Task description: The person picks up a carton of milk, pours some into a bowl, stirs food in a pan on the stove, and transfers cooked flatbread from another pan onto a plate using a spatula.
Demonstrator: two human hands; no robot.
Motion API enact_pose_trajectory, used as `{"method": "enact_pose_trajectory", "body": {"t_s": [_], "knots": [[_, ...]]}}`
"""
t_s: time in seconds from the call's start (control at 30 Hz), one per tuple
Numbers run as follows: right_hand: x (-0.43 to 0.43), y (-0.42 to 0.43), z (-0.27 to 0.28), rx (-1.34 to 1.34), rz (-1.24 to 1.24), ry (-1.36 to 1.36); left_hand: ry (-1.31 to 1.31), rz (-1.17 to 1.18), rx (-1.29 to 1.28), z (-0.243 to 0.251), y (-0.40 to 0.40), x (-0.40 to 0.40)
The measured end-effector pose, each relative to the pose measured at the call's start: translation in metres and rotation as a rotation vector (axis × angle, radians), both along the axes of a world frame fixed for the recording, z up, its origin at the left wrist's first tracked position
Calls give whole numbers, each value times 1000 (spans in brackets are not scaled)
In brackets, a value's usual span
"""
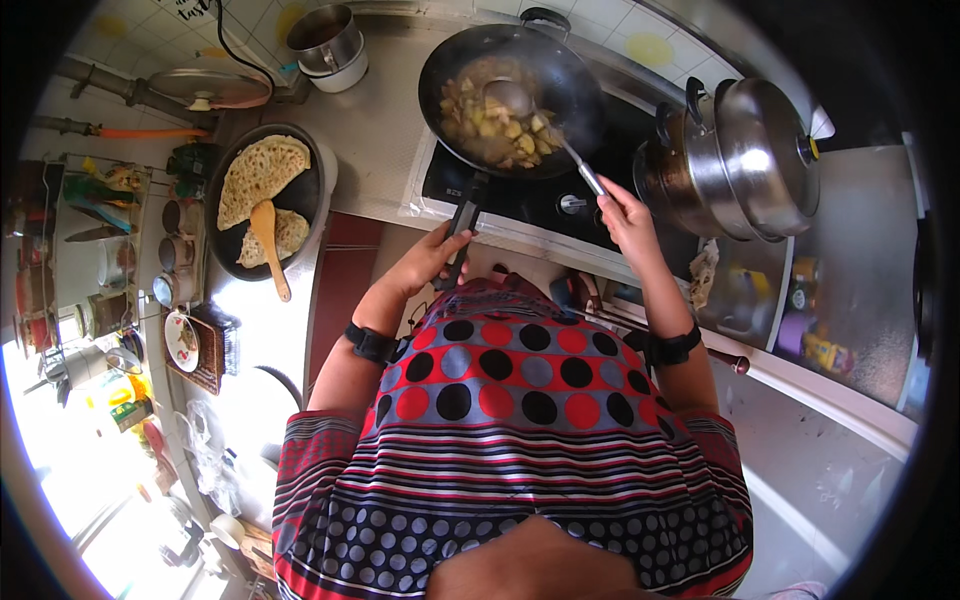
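A black wok [577,82] sits over the stove, with steaming chunks of food [491,127] in it. My left hand [431,259] is closed around the wok's black handle [466,214]. In my right hand [628,221] is the metal handle of a ladle [510,96], whose bowl lies among the food. Left of the wok, a dark round pan [292,202] holds browned flatbread pieces [266,169]. A wooden spatula [264,232] rests across them, its handle over the pan's rim.
A lidded steel steamer pot [739,161] stands right of the wok on the black cooktop [540,199]. Behind the flatbread pan are a steel pot [324,41] and a pan lid [214,86]. Spice jars [176,255] line the left wall, near a small plate [181,341].
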State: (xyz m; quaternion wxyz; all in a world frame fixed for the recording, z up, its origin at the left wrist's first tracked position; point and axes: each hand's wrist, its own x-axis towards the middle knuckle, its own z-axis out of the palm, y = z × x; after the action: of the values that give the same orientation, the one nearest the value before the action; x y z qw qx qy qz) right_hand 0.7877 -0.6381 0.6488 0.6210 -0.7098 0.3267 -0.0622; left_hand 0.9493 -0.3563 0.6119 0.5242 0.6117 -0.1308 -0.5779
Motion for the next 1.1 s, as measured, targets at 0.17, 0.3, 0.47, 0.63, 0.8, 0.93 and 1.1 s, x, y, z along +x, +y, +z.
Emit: {"method": "enact_pose_trajectory", "body": {"t_s": [0.17, 0.3, 0.47, 0.63, 0.8, 0.93, 1.1], "knots": [[48, -21, -20, -606, -75, -59, -12, -12, -12, 1, 1, 0], [82, -26, -59, -439, -61, -61, -6, -3, -7, -3, -2, -4], [72, -14, -25, -84, -6, 43, 11, 19, -4, 0, -1, -4], [93, -33, -55, -447, -118, -128, -50, -35, -15, 4, -6, -1], [73, -22, -39, -499, 230, -102, -8, -16, -21, -3, -5, -4], [24, -15, 53, -754, 345, 38, -7, 5, -8, 1, -2, -6], [16, -42, 35, -565, 165, -92, -19, -17, -4, 4, -2, -5]]}}
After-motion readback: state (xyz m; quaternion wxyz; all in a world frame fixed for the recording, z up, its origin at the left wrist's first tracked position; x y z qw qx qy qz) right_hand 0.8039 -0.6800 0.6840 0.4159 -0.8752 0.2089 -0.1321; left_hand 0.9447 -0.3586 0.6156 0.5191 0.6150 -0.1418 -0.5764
